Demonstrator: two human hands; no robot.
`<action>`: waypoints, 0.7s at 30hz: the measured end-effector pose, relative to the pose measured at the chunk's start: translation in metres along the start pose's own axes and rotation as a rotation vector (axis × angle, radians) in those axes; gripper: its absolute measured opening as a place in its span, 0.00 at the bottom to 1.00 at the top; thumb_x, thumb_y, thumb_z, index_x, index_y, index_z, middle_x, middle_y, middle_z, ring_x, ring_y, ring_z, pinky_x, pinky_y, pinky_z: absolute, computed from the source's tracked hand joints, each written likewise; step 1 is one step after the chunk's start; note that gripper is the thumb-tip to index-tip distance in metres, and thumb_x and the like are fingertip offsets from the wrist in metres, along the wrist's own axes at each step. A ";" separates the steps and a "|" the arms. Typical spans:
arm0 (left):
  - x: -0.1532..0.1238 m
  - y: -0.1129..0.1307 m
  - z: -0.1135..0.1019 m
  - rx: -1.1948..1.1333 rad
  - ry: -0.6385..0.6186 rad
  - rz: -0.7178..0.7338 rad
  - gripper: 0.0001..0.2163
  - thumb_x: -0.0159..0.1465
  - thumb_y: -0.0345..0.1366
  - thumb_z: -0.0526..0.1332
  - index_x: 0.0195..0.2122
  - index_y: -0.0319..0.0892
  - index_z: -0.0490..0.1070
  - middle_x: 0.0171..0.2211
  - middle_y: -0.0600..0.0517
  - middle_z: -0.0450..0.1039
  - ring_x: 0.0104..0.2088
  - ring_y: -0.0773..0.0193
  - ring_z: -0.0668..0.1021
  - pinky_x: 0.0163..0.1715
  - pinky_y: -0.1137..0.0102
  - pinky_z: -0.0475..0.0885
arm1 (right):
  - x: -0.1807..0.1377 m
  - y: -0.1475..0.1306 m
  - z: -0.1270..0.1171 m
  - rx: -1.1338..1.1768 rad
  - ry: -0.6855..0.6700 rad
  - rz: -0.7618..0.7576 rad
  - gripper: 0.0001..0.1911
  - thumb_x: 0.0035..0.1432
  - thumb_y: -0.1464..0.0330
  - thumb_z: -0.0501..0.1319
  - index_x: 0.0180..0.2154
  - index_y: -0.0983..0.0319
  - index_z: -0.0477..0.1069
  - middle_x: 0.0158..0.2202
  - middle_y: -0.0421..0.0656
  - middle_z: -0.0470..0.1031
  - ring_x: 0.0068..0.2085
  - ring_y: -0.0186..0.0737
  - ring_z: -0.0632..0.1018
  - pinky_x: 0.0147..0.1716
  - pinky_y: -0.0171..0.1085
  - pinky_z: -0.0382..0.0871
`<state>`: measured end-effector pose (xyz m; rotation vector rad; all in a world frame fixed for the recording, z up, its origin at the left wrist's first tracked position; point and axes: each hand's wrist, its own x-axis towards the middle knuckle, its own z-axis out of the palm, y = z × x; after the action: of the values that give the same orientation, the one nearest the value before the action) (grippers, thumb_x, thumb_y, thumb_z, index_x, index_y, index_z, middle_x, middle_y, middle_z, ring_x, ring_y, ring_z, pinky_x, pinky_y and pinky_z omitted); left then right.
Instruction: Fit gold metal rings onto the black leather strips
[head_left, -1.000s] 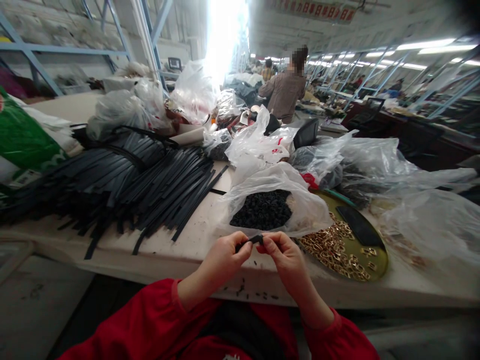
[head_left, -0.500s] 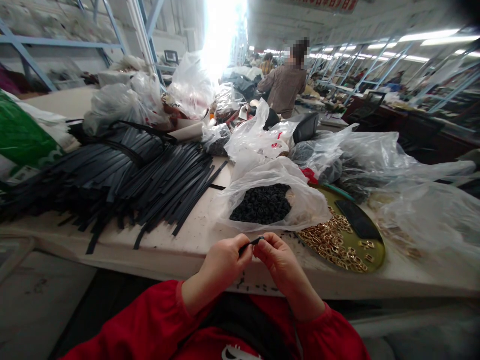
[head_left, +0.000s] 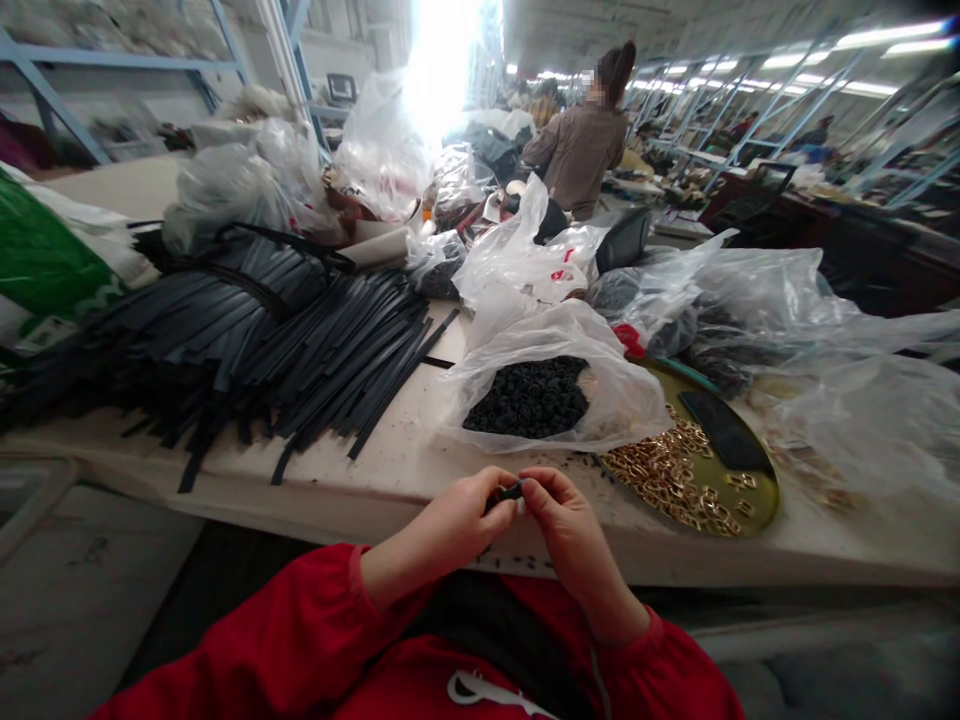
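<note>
Low over the table's front edge, my left hand (head_left: 465,520) is closed round a black strap (head_left: 510,492), most of it hidden by the fingers. My right hand (head_left: 564,520) pinches the strap's other end between thumb and fingertips, so the two hands almost touch. Just beyond them lies an open clear plastic bag (head_left: 622,405) full of small black loops (head_left: 529,398). To the right of it, a round yellowish tray (head_left: 766,500) carries many gold metal buckles (head_left: 667,468) and a dark flat rectangular piece (head_left: 720,430).
A large pile of long black straps (head_left: 322,360) spreads over the left of the white table (head_left: 397,470). Several plastic bags (head_left: 870,420) are heaped behind and to the right. A green bag (head_left: 45,250) stands far left. A co-worker (head_left: 581,150) stands beyond the table.
My fingers have shifted slightly around the black strap, and the right fingertips now sit closer over its end. The view has tilted a little. The co-worker's head has turned.
</note>
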<state>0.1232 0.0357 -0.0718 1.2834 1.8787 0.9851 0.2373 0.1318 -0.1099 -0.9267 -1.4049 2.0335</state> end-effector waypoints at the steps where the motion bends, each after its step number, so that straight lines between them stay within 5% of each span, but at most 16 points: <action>1: -0.001 0.000 -0.002 -0.025 -0.018 -0.002 0.13 0.57 0.31 0.51 0.43 0.40 0.66 0.35 0.51 0.72 0.35 0.65 0.72 0.33 0.74 0.64 | 0.000 0.000 0.000 0.016 0.000 0.014 0.12 0.44 0.61 0.66 0.31 0.60 0.71 0.23 0.35 0.69 0.24 0.30 0.66 0.25 0.31 0.60; 7: -0.005 -0.002 -0.008 -0.111 -0.002 -0.049 0.15 0.57 0.29 0.50 0.47 0.39 0.60 0.28 0.54 0.72 0.30 0.67 0.73 0.30 0.74 0.66 | -0.012 -0.001 0.011 0.015 -0.106 0.006 0.12 0.46 0.60 0.65 0.31 0.61 0.71 0.23 0.37 0.71 0.26 0.33 0.69 0.29 0.33 0.61; 11: -0.007 -0.005 -0.011 -0.045 0.038 -0.122 0.13 0.57 0.36 0.53 0.43 0.40 0.60 0.22 0.57 0.68 0.22 0.68 0.70 0.22 0.74 0.62 | -0.021 -0.003 0.010 0.068 -0.081 0.017 0.18 0.54 0.54 0.55 0.34 0.61 0.72 0.27 0.41 0.73 0.28 0.35 0.70 0.31 0.34 0.63; 21: -0.016 -0.001 -0.009 0.116 0.111 -0.117 0.11 0.54 0.44 0.58 0.30 0.41 0.65 0.25 0.55 0.70 0.25 0.66 0.70 0.23 0.73 0.60 | -0.029 -0.003 0.013 0.292 -0.311 0.291 0.14 0.43 0.61 0.67 0.29 0.61 0.67 0.23 0.36 0.67 0.23 0.28 0.65 0.23 0.28 0.57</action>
<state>0.1198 0.0182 -0.0663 1.1894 2.0983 0.9142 0.2457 0.1042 -0.0968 -0.7448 -1.1216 2.6086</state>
